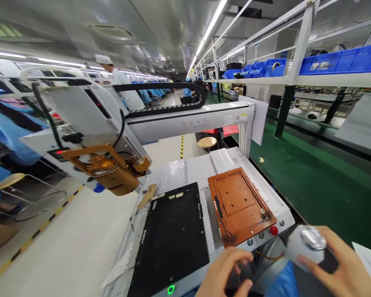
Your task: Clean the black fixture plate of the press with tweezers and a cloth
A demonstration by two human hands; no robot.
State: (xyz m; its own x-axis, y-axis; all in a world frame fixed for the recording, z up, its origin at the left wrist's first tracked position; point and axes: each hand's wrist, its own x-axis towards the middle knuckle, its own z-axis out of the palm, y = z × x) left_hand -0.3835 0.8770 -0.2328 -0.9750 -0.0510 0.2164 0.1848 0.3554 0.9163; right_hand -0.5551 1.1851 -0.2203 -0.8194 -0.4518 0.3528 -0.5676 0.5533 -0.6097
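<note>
My right hand [343, 260] grips a small whitish bottle [303, 247] with a shiny metal top, at the lower right. The thumb and fingers wrap its sides, and it is slightly blurred. My left hand [227, 274] is at the front edge of the machine, fingers apart and curved, with nothing visible in it. Just beyond it lie an orange-brown fixture plate [244, 204] with several holes and a flat black plate [176, 235]. Both rest on the white machine bed [204, 214]. Below the bottle, something blue [282, 280] shows, partly hidden.
A gantry beam [188, 123] crosses over the bed, carrying a brass-coloured tool head [111, 173] on the left. A red button [273, 230] and a green-lit button [171, 289] sit on the front edge. A green conveyor belt [312, 181] runs along the right. A person in white [123, 86] stands beyond.
</note>
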